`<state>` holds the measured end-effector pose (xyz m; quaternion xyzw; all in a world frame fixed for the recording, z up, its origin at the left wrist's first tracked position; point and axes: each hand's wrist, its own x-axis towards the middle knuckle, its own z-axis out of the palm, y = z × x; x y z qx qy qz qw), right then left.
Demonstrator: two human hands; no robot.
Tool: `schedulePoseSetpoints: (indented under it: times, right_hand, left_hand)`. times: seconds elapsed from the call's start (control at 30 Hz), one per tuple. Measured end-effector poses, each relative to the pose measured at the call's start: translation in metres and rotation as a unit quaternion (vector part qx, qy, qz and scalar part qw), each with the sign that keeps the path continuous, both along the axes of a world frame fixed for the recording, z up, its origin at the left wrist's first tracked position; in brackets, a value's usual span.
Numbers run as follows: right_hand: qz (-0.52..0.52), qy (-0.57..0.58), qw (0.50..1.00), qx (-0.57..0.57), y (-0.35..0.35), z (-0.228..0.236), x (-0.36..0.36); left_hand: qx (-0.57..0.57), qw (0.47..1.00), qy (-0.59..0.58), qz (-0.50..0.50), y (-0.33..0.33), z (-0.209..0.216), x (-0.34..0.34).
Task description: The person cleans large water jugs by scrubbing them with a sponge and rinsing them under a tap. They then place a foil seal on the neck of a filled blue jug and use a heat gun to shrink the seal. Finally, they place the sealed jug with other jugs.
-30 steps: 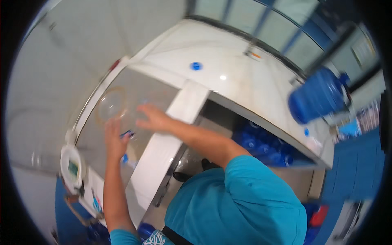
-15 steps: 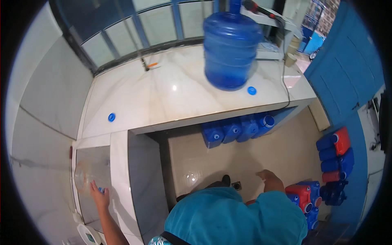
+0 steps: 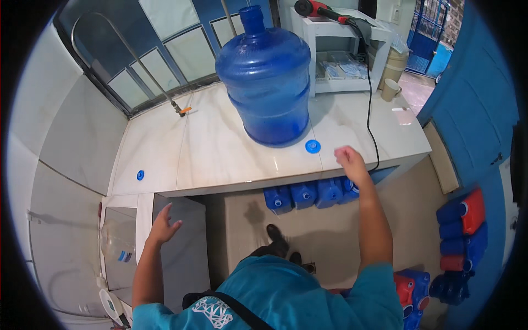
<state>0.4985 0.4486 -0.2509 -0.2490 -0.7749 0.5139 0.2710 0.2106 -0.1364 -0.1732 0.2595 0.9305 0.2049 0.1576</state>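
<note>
A large translucent blue water jug (image 3: 269,82) stands upright on the pale marble-look counter (image 3: 214,148). Just right of its base lies a round blue cap (image 3: 313,146). My right hand (image 3: 352,163) is over the counter's front edge, right of that cap and apart from it. Its fingers are loosely bent and a little blurred, with nothing visible in them. My left hand (image 3: 165,226) hovers by the divider beside the recessed basin, fingers spread and holding nothing. In the basin lies a clear plastic bottle (image 3: 116,242). Another blue cap (image 3: 140,175) rests at the counter's left.
A bent metal pipe with an orange-handled valve (image 3: 183,111) rises at the back. A white shelf (image 3: 338,85) carries a red-and-black heat gun (image 3: 313,8), its cable (image 3: 372,124) trailing across the counter. Blue containers (image 3: 305,193) stand underneath; red and blue ones (image 3: 465,225) line the right.
My left hand has left the clear bottle and moved up and right. My right hand has risen from over the floor to the counter's edge. The view has shifted toward the counter.
</note>
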Motion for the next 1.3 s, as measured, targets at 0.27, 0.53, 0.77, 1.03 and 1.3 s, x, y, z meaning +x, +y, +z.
schedulePoseSetpoints:
  times: [0.27,0.53,0.77,1.03,1.3]
  right_hand:
    - [0.016,0.043,0.979,-0.199,0.070,0.076,-0.146]
    - [0.070,-0.021,0.926,-0.370,0.146,0.080,-0.251]
    - [0.176,-0.010,0.895,-0.410,0.172,0.073,-0.335]
    - [0.235,0.001,0.862,-0.448,0.167,0.054,-0.375]
    - [0.243,0.020,0.856,-0.456,0.171,0.053,-0.378]
  left_hand:
    - [-0.063,0.990,0.018,-0.121,0.156,-0.030,-0.058]
    - [-0.213,0.963,0.090,-0.136,0.284,-0.034,-0.045]
    - [-0.260,0.959,0.063,-0.098,0.302,-0.032,-0.032]
    - [-0.247,0.967,0.051,-0.033,0.301,-0.047,-0.019]
    - [-0.248,0.969,0.008,-0.011,0.311,-0.052,-0.022]
